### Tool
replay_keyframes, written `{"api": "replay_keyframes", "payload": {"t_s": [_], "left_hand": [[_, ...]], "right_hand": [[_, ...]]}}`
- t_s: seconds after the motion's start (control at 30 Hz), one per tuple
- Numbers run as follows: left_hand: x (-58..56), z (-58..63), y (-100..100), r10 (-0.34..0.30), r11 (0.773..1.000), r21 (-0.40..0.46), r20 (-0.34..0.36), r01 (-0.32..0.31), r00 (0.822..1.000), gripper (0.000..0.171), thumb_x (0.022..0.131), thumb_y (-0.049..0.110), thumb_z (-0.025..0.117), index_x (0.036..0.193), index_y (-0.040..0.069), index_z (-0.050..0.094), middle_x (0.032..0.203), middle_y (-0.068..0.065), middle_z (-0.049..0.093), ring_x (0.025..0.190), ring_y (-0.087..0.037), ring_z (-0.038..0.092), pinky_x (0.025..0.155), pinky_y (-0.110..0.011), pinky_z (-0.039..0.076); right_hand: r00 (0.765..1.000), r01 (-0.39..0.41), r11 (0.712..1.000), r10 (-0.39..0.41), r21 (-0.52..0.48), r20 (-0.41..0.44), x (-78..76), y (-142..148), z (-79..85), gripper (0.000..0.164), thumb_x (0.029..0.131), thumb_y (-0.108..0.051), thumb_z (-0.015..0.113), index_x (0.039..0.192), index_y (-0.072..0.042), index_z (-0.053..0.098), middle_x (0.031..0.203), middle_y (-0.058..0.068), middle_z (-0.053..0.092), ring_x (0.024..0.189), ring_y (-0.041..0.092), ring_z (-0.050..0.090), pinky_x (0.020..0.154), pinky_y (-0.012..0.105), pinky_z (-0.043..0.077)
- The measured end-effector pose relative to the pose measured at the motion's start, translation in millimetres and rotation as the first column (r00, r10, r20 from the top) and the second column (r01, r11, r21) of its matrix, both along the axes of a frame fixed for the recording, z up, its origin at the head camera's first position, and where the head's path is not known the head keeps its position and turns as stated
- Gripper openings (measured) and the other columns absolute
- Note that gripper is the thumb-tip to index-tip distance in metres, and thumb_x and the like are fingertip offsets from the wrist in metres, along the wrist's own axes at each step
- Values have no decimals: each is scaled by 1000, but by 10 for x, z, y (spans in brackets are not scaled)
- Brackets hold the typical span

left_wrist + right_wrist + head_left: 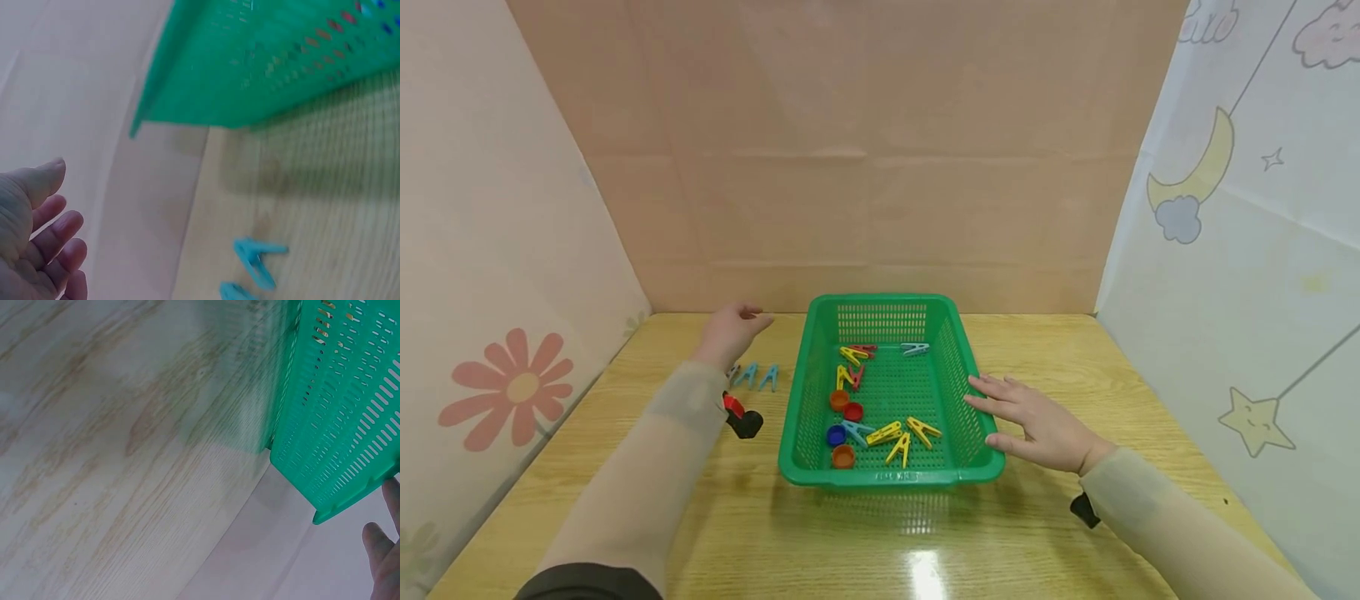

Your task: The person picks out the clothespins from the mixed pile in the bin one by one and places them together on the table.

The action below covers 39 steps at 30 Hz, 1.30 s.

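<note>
A green plastic basket (891, 477) stands on the table with clothespins and bottle caps inside. My left hand (730, 337) is raised to the left of the basket, fingers loosely bent and nothing in them. Below that hand lie blue clothespins (768, 377), one of them (257, 259) plain in the left wrist view. My right hand (1033, 421) rests with straight, spread fingers at the basket's right rim. Inside the basket are several yellow clothespins (922, 432), red ones (856, 377), a blue one (854, 431) and a grey-blue one (915, 349).
Orange (843, 457), red (853, 412) and blue (836, 435) caps lie along the basket's left side. The wooden table (1045, 350) meets a brown paper backdrop (880, 167) behind, with printed panels on both sides. A black-and-red wrist device (743, 419) hangs under the left sleeve.
</note>
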<state>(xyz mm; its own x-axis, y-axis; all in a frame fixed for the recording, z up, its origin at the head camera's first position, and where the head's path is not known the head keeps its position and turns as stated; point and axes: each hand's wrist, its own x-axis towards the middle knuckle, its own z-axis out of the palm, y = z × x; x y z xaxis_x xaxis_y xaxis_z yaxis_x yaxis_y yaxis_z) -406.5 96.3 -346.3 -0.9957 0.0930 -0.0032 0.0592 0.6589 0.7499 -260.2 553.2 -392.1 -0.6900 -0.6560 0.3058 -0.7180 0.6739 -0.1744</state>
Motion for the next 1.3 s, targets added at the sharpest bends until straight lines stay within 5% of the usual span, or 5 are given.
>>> {"api": "replay_keyframes", "payload": {"t_s": [0.5, 0.87, 1.3], "left_hand": [[-20, 289, 516, -103, 995, -2, -50, 103, 993, 50, 96, 42, 57, 132, 8, 52, 130, -15, 52, 115, -33, 51, 95, -49, 43], [-35, 311, 864, -182, 983, -16, -61, 182, 981, 47, 93, 37, 64, 128, 8, 57, 123, -10, 57, 113, -29, 52, 93, -46, 45], [90, 318, 1293, -306, 947, -113, -25, 302, 952, 40, 92, 37, 65, 122, 12, 61, 119, -6, 60, 109, -25, 56, 91, -42, 47]], "right_hand": [[1000, 8, 1000, -8, 3, 11, -10, 1, 15, 59, 91, -35, 65, 144, -16, 47, 153, 9, 35, 141, 31, 29, 111, 46, 24], [1000, 10, 1000, -10, 6, 13, -8, 3, 19, 59, 90, -34, 65, 144, -17, 47, 153, 9, 35, 140, 32, 29, 108, 51, 27], [1000, 0, 1000, 0, 0, 15, -9, -1, 9, 59, 91, -33, 65, 144, -16, 47, 152, 11, 35, 140, 31, 29, 115, 36, 16]]}}
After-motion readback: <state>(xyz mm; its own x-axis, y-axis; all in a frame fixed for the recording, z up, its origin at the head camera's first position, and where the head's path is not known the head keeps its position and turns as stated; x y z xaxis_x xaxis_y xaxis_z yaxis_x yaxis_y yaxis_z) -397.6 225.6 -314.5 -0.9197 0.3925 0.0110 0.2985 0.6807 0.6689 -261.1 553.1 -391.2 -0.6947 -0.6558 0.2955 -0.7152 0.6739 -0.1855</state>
